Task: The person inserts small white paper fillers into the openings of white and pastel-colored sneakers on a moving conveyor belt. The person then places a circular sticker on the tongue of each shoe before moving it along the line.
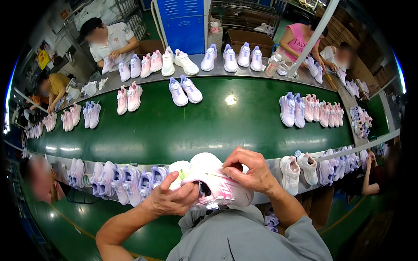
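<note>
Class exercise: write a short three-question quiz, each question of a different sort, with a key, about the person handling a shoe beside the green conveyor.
1. True or false: both hands, the left hand and the right hand, are on the white sports shoe with pink zigzag side panel.
2. Multiple choice: the pair of lilac sports shoes in the middle of the green conveyor belt lies
A. on the belt
B. in a cardboard box
C. on the floor
3. Fill in: the row of lilac sports shoes stands on the person's ____ side.

Key: 1 true; 2 A; 3 left.
</note>
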`<state>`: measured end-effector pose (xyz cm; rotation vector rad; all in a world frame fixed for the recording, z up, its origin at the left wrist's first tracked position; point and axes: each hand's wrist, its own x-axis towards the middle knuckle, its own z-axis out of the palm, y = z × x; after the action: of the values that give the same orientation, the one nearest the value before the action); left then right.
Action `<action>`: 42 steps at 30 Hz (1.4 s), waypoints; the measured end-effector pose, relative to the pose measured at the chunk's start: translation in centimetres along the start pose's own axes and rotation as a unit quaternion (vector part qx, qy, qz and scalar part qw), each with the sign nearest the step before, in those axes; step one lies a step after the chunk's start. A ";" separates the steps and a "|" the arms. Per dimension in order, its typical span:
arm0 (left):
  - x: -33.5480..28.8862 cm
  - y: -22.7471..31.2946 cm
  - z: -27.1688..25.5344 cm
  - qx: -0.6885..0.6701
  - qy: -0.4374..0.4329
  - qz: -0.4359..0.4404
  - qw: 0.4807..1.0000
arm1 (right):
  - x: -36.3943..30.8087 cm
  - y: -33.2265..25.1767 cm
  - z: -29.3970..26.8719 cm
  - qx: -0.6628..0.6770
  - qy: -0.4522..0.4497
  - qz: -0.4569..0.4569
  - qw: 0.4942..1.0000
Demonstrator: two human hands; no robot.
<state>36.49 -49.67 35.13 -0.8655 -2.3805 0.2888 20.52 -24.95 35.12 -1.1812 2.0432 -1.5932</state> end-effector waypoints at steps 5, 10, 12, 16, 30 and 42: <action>0.4 -0.2 0.5 -0.018 0.017 0.027 0.999 | 0.2 -0.6 -0.3 0.007 -0.008 -0.049 0.999; 0.5 0.0 1.5 -0.058 0.014 0.043 0.997 | 0.5 0.4 0.2 -0.048 0.002 -0.100 0.994; 0.4 -0.3 1.4 -0.066 0.020 0.044 0.997 | -0.5 0.6 -0.4 -0.062 -0.019 -0.081 0.995; 0.4 -0.4 1.5 -0.068 0.029 0.052 0.996 | -1.0 0.5 -0.8 -0.045 -0.030 -0.043 0.998; 1.2 -0.6 2.1 -0.078 0.019 0.112 0.990 | -0.3 1.6 -0.3 -0.059 -0.012 -0.123 0.991; 2.9 -0.1 3.3 -0.092 0.002 0.165 0.982 | 6.4 1.7 -1.9 -0.169 -0.218 -0.125 0.953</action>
<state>32.64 -47.93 33.81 -1.3500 -2.2791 0.1951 14.59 -28.36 35.81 -1.7905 1.9662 -0.9647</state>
